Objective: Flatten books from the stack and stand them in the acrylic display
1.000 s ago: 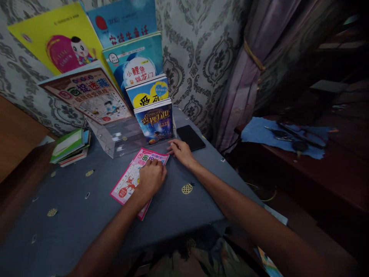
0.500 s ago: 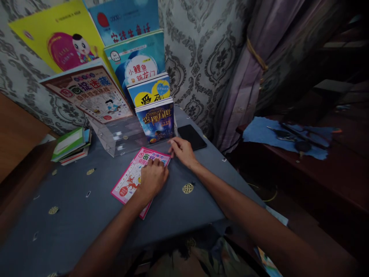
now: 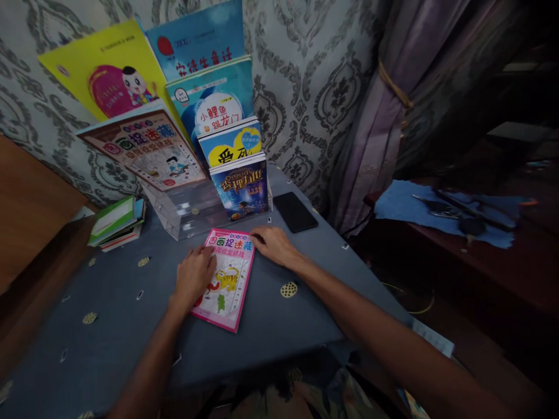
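A pink children's book lies face up on the dark blue tablecloth, its cover showing a yellow tiger and coloured Chinese characters. My left hand rests over the book's left edge with bent fingers and covers part of the cover picture. At the top right corner, my right hand has its fingers closed on the book's edge. The fingertips of both hands are partly hidden. Just beyond the book stands a clear plastic display rack with upright books, among them a dark blue book in the front right slot.
A black phone lies right of the rack. To the left is a small stack of thin books. A yellow book and a brown-covered book stand in the rack. On the right, a blue cloth holds glasses.
The pink book has turned straighter on the table. My left hand has slid from its middle to the left edge, uncovering the tiger. My right hand has come onto its top right corner.
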### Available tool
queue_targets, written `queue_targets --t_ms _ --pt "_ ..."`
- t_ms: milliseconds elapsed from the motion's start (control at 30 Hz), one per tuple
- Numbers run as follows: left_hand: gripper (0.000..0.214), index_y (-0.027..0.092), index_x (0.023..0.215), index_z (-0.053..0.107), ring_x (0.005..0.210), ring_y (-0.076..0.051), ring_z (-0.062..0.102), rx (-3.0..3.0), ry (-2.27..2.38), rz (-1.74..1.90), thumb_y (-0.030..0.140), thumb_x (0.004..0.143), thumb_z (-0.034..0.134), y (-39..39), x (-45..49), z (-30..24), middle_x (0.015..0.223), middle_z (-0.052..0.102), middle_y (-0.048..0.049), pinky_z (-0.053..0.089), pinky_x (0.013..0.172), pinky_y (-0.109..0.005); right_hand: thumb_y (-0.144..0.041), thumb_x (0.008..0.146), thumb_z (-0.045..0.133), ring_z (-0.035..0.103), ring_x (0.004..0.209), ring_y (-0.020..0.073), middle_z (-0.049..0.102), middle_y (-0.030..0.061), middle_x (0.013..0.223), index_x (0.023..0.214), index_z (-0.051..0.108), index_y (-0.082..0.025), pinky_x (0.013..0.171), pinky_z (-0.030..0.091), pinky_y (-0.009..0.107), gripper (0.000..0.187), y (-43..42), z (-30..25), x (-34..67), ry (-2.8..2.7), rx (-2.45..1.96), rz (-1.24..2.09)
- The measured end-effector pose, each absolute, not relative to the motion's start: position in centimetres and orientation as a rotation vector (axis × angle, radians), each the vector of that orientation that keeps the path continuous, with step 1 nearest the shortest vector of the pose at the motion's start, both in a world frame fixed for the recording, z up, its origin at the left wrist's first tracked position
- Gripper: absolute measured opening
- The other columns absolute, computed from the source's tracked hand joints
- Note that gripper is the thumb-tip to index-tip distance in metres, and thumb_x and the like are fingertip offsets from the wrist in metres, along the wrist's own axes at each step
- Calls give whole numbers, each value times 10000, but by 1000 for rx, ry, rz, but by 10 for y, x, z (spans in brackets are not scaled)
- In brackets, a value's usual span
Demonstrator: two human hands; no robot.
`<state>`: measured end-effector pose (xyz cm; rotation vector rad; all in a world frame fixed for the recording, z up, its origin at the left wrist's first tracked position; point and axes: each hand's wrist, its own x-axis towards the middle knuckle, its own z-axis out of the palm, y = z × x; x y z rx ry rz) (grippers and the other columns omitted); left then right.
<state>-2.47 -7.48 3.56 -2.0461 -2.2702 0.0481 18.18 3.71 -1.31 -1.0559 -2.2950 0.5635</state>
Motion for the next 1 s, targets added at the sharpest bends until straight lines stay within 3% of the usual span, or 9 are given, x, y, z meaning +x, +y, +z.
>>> queue_targets --t_ms 133,300,433,667,867,1000 --pt "382 181 1297 639 1106 -296 635 -2029 -2263 28 317 1022 411 -86 -30 27 1254 655 -148 536 844 -382 -154 956 533 697 978 236 767 113 1045 1030 739 -166 889 501 330 219 43 -20 177 -2333 -951 573" --pt "376 165 1270 663 1096 -296 616 -2045 -2196 -122 258 999 419 -83 -30 15 1204 666 -155 500 974 -432 -102 914 564 668 1124 248 745 113 1150 1064 716 -173 1015 491 395 225 58 -30 166 -2325 -882 614" --pt "390 151 1262 668 1125 -282 615 -2092 -2156 -240 179 973 409 -75 -36 6 1220 674 -163 471 1035 -445 -99 904 571 665 1142 250 729 123 1194 1104 694 -172 1036 490 419 246 68 -32 158 -2332 -817 591" --pt "397 181 1213 691 1110 -267 622 -2107 -2168 -266 115 955 397 -63 -41 5 1216 676 -147 476 1004 -437 -100 903 566 661 1155 254 720 131 1212 1145 678 -175 1046 489 427 277 71 -35 154 -2333 -832 538" --pt "360 172 1261 657 1169 -321 588 -2101 -2113 -30 176 981 430 -76 -23 19 1303 641 -167 474 978 -480 -83 889 556 624 1234 257 709 117 1261 1159 695 -186 1100 455 435 321 69 -37 155 -2283 -867 590" --pt "296 221 1244 656 1214 -250 574 -2529 -1836 -197 286 1012 484 -97 2 17 1323 640 -109 465 1040 -415 -103 896 543 581 1309 269 703 102 1298 1175 707 -203 1144 417 477 339 59 -43 166 -2268 -857 640"
